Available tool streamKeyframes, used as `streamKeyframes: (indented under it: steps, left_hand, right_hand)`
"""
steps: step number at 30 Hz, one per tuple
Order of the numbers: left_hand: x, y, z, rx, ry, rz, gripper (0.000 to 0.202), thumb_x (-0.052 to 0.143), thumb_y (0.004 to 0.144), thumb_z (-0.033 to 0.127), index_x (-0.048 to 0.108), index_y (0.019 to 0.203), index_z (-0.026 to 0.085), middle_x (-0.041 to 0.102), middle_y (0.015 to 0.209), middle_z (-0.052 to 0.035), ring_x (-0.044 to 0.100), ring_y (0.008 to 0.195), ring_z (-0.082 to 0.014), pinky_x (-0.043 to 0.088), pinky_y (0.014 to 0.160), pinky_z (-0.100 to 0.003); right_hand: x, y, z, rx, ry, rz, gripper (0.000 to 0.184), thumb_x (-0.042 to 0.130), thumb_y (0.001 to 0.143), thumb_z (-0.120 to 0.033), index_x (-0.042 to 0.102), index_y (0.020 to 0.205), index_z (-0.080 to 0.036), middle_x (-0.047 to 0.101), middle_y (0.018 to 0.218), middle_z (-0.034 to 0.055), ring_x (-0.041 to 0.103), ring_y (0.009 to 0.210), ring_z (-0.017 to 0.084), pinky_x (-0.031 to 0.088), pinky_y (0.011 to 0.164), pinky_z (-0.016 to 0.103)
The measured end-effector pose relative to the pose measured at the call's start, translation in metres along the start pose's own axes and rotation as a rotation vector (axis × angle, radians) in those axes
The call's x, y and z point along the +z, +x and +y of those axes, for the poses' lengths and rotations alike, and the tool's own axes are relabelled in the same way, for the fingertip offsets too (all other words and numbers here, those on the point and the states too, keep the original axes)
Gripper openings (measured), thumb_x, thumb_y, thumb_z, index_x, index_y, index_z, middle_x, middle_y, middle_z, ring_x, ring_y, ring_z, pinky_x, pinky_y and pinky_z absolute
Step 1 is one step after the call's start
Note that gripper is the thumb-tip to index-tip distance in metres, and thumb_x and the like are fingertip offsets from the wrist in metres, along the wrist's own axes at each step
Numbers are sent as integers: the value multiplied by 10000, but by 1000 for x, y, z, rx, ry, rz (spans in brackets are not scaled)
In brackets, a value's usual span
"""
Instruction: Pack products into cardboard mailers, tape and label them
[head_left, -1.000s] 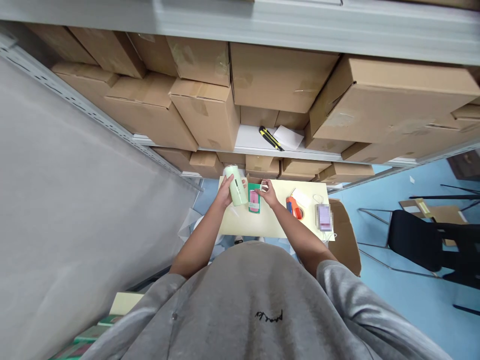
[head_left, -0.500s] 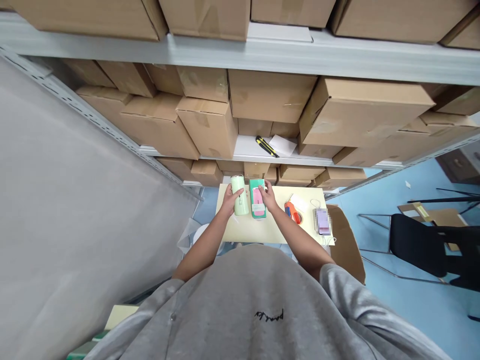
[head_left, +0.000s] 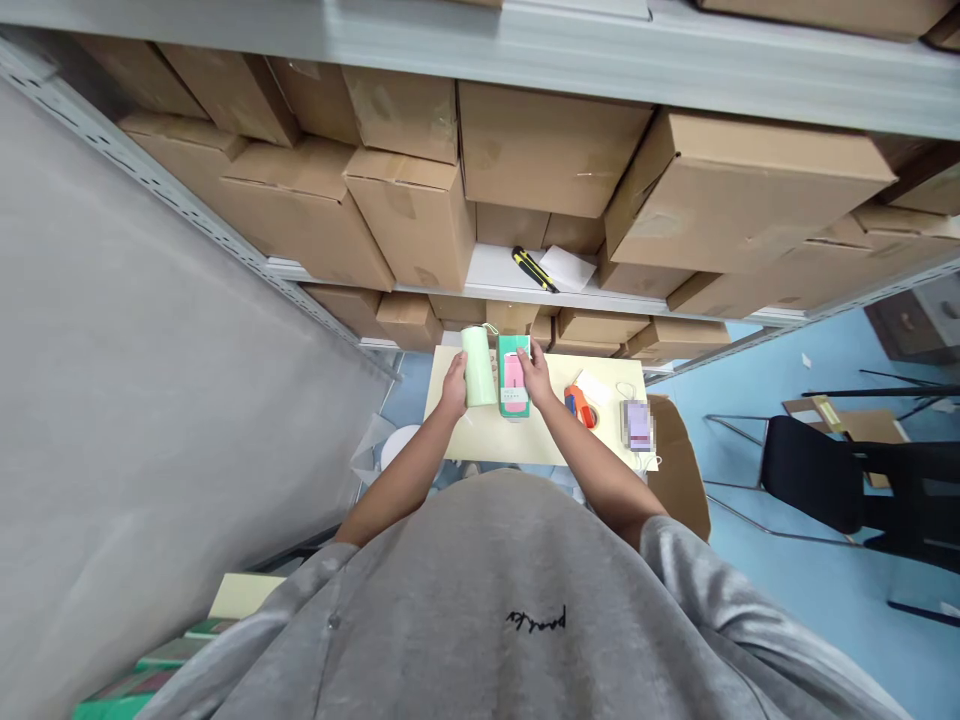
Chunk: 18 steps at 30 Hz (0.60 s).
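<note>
Hands at the far end of the counter (head_left: 495, 445): left hand (head_left: 454, 383) grips a pale green cylinder (head_left: 478, 365); right hand (head_left: 537, 376) grasps a green box (head_left: 514, 375) just beside the cylinder. An orange tape dispenser (head_left: 576, 404) lies to the right. Beyond, a utility knife (head_left: 534, 268) rests on the shelf (head_left: 491, 270) between cardboard boxes (head_left: 551, 150).

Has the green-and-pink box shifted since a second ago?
Yes. The green-and-pink box, in the right hand, has moved away from the person: its far end now crosses the table at the far edge.
</note>
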<state>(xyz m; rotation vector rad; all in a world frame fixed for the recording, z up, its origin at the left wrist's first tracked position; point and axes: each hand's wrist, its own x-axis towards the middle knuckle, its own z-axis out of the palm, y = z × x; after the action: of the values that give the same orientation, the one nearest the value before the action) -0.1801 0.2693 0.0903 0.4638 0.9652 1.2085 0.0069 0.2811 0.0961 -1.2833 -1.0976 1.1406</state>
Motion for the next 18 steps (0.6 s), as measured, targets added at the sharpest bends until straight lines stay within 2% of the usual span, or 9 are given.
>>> streamKeyframes:
  steps: [2, 6, 8, 12, 16, 18]
  left_hand:
    - [0, -2, -1, 6, -2, -26, 685, 820, 768, 708, 615, 1210, 226, 763, 1022, -63, 772, 963, -247, 626, 850, -376]
    - [1, -7, 1, 68, 71, -65, 718, 958, 686, 502, 618, 1265, 251, 776, 1023, -46, 776, 984, -262, 611, 899, -394]
    - [1, -9, 3, 98, 90, -87, 719, 971, 666, 453, 644, 1270, 242, 785, 1048, -56, 770, 1029, -278, 601, 937, -408]
    - [3, -12, 7, 99, 32, -125, 657, 931, 715, 487, 679, 1256, 212, 796, 1116, -99, 739, 1154, -316, 585, 994, -433]
    - [6, -14, 9, -8, -77, -120, 654, 861, 759, 615, 673, 1215, 186, 788, 1151, -142, 731, 1188, -346, 593, 988, -460]
    - [5, -15, 10, -40, -73, -98, 647, 896, 723, 592, 664, 1181, 198, 791, 1130, -136, 739, 1176, -347, 596, 983, -460]
  right_hand:
    - [-1, 0, 2, 16, 29, 4, 768, 614, 928, -700, 478, 1575, -308, 664, 1454, 74, 659, 1259, 261, 541, 1110, 449]
    - [-3, 1, 4, 34, 42, 21, 793, 644, 906, -696, 476, 1579, -312, 660, 1460, 76, 658, 1261, 271, 541, 1104, 464]
    - [-3, 2, 6, 33, 58, 21, 803, 654, 900, -692, 475, 1582, -308, 670, 1446, 81, 658, 1263, 278, 539, 1103, 468]
    - [-2, 1, 7, 15, 67, 14, 803, 644, 902, -695, 478, 1582, -303, 676, 1441, 82, 670, 1239, 277, 537, 1107, 476]
    - [0, 0, 6, 0, 9, 7, 740, 599, 927, -677, 509, 1558, -299, 652, 1475, 81, 637, 1290, 276, 530, 1113, 481]
    - [0, 0, 4, 0, -21, -1, 698, 569, 942, -665, 542, 1532, -293, 656, 1468, 83, 606, 1332, 284, 526, 1108, 481]
